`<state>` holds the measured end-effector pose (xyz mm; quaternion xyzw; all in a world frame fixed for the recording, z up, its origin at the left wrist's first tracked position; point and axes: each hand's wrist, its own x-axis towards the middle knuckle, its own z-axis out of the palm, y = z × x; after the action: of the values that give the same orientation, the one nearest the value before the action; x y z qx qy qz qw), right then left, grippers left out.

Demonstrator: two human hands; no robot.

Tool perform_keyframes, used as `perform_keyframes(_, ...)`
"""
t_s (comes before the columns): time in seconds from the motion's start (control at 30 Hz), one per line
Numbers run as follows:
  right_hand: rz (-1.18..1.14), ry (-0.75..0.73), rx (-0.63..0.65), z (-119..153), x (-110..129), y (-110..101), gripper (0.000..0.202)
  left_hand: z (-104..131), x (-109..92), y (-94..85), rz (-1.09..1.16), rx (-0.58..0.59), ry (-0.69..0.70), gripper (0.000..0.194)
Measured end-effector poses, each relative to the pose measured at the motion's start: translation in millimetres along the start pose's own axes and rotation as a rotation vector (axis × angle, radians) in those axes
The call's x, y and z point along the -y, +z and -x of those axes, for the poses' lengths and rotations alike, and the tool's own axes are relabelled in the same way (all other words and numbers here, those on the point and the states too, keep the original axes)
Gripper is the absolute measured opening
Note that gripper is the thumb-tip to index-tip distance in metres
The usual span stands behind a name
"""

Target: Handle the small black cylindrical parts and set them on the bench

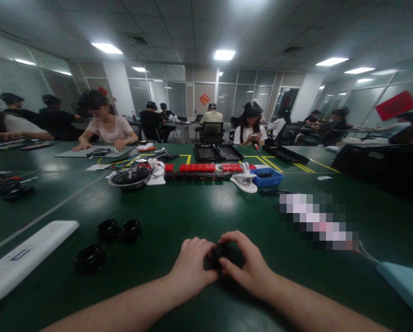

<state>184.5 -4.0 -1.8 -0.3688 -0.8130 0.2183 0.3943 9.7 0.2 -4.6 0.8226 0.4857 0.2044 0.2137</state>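
Note:
A small black ring-shaped part (223, 251) is held between both hands, low over the green table (151, 295) or resting on it; which of the two I cannot tell. My left hand (194, 260) closes on its left side, the thumb side turned inward. From the right, my right hand (246, 263) grips it with thumb and index finger curved around it. To the left lie three similar glossy black rings: one (108, 230) beside another (131, 230), and a third (89, 259) nearer to me.
A long white device (29, 258) lies at the left. Across the middle stand a metal bowl of cables (128, 180), red blocks (197, 167), a white clip (245, 179) and a blue basket (270, 177). At right are a pixelated object (319, 223) and a light-blue item (405, 283). People sit beyond.

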Motion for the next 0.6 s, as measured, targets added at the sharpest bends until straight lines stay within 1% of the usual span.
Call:
perform_keyframes(0.13, -0.035, -0.036, 0.059, 0.8, 2.3, -2.4, 0.05, 0.3, -0.7, -1.7, -0.021, 0.021, -0.013, 0.02)
perform_keyframes(0.23, -0.02, 0.004, 0.061, -0.1, 1.4, -2.1, 0.052, 0.1, -1.5, -3.6, -0.025, 0.035, -0.019, 0.021)
perform_keyframes(0.33, 0.023, 0.035, 0.041, -2.0, -0.3, -0.4, 0.047, 0.1, -2.1, -4.2, -0.033, 0.035, -0.014, 0.022)
perform_keyframes(0.5, 0.035, 0.002, 0.043, -4.7, 0.7, 0.0, 0.025, 0.6, -1.5, -2.5, -0.025, 0.02, 0.002, 0.019)
perform_keyframes(0.57, 0.022, -0.026, 0.041, -4.5, 2.7, -1.0, 0.024, 0.6, -0.6, -1.3, -0.021, 0.015, 0.003, 0.02)
perform_keyframes(0.6, 0.014, -0.04, 0.047, -4.1, 3.7, -1.6, 0.027, 0.5, -0.2, -0.8, -0.024, 0.013, 0.002, 0.02)
